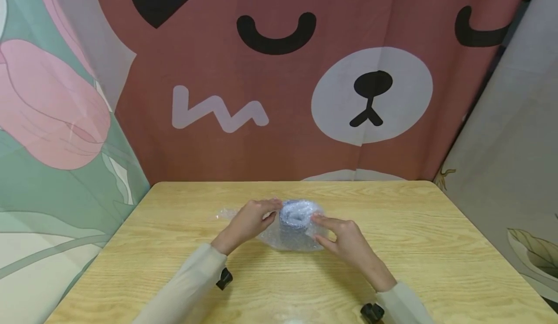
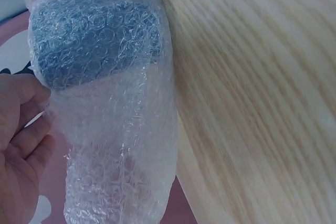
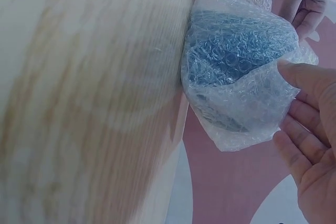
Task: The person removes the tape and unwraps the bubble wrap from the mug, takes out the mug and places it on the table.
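Note:
A bluish, rounded bundle (image 1: 298, 220) stands on the table, wound in clear bubble wrap (image 2: 121, 114). Its top looks hollow in the head view; what is inside is blurred by the wrap. My left hand (image 1: 253, 217) holds the upper left edge of the wrap, fingers bent. On the other side, my right hand (image 1: 348, 241) pinches a flap of the wrap between thumb and fingers. The right wrist view shows the thumb (image 3: 304, 77) lying on the film, with the bluish layer (image 3: 231, 48) just beyond it.
The wooden table (image 1: 174, 266) extends around the bundle on all sides. A loose tail of bubble wrap (image 1: 226, 213) lies to the left of it. Behind the table's far edge hangs a curtain (image 1: 218, 154) printed with a bear's face.

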A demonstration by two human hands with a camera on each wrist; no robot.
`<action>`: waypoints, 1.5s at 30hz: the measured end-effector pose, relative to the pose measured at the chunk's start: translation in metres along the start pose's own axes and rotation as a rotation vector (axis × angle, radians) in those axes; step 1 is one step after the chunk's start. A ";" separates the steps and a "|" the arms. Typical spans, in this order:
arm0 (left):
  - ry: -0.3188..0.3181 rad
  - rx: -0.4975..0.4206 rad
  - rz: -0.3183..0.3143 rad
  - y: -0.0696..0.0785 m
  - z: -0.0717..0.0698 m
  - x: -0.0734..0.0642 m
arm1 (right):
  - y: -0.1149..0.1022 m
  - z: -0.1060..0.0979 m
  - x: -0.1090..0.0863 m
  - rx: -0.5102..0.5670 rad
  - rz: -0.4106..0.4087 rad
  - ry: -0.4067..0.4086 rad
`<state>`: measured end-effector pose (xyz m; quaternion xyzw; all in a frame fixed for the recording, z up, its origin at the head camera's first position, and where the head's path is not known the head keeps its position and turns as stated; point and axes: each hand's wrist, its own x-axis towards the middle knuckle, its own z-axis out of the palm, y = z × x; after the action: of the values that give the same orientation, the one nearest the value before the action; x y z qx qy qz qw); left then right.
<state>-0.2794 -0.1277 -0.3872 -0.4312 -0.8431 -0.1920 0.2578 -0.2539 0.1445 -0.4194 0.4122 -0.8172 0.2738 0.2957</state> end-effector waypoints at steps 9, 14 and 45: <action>-0.031 -0.046 -0.074 0.002 0.000 0.002 | -0.001 0.001 0.000 -0.012 0.008 0.009; -0.053 -0.031 -0.082 0.003 -0.001 0.004 | -0.001 0.001 0.000 0.000 0.023 0.011; 0.047 -0.194 -0.262 0.001 0.003 0.008 | -0.005 0.002 -0.001 -0.010 0.065 0.021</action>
<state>-0.2835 -0.1201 -0.3850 -0.3357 -0.8635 -0.3143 0.2072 -0.2502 0.1413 -0.4202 0.3808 -0.8283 0.2836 0.2973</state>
